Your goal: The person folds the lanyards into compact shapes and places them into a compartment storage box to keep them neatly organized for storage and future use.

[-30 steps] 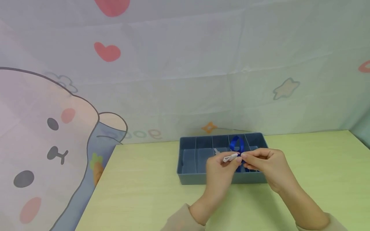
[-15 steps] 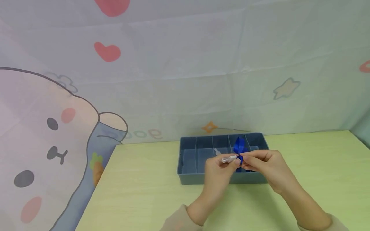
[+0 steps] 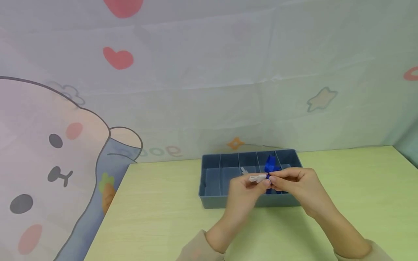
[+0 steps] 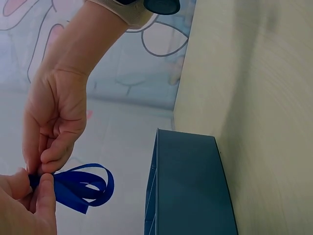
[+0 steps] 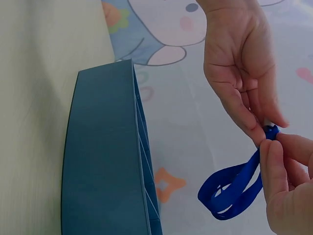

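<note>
A flat blue lanyard (image 3: 270, 165), folded into loops, is held between both hands over the tray's front edge. Its white looped end piece (image 3: 257, 178) lies along the thumb of the left hand (image 3: 241, 194). The left hand pinches the lanyard where blue meets white. The fingertips of the right hand (image 3: 300, 185) pinch the gathered strap right against the left thumb. In the left wrist view the lanyard loops (image 4: 93, 188) fan out beyond the fingers. They hang below the fingertips in the right wrist view, with a little white (image 5: 268, 124) showing by the left fingers.
Behind the hands a blue-grey divided tray (image 3: 215, 202) stands on the pale wooden table (image 3: 156, 210), near its back edge. A small whitish strip (image 3: 244, 170) lies in one compartment. Further back hangs a printed cloth (image 3: 196, 90) with a cartoon animal.
The upright blue loop has narrowed and folded down, and the white end has shifted slightly left. Both hands have kept their pinch on the lanyard, moving a little left.
</note>
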A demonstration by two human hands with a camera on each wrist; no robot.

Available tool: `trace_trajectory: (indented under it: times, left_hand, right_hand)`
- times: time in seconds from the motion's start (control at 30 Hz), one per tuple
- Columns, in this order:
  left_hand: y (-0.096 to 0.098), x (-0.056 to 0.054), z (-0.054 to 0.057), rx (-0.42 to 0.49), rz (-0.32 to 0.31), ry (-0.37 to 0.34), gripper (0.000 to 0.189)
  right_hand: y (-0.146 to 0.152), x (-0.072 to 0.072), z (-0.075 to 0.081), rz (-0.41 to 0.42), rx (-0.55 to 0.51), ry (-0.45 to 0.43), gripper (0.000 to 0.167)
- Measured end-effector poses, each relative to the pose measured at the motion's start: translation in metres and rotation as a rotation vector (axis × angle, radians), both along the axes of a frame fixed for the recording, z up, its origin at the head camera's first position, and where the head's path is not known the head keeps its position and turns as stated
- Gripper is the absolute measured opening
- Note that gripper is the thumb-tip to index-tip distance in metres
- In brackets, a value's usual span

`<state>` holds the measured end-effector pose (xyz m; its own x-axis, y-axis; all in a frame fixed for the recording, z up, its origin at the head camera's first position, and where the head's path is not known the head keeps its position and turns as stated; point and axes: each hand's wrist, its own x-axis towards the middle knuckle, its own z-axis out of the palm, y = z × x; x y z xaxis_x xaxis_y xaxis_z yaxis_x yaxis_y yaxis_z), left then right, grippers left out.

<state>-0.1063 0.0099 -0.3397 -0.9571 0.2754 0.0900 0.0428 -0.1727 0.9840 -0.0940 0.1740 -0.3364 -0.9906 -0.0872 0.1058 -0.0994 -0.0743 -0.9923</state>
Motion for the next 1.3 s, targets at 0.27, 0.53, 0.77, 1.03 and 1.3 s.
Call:
trace_trajectory:
  times: [0.27,0.53,0.77,1.03,1.3]
  left_hand:
    - [0.001,0.0,0.0,0.038,0.007,-0.051,0.016]
    - [-0.002,-0.005,-0.003,0.025,0.039,-0.05,0.016]
    - [-0.007,-0.01,-0.004,0.017,0.102,-0.084,0.018]
    - [-0.012,-0.011,-0.005,-0.006,0.104,-0.118,0.018]
    - [-0.015,-0.009,0.0,0.018,0.038,-0.132,0.02]
  right_hand:
    - [-0.003,0.0,-0.001,-0.025,0.029,0.037,0.013]
    - [0.003,0.001,0.002,-0.005,0.24,-0.007,0.027]
    - [0.013,0.006,-0.001,-0.024,0.4,0.135,0.015]
    - [0.029,0.001,-0.008,-0.189,0.493,0.501,0.025]
    - [0.037,-0.009,-0.011,0.024,0.628,0.431,0.073]
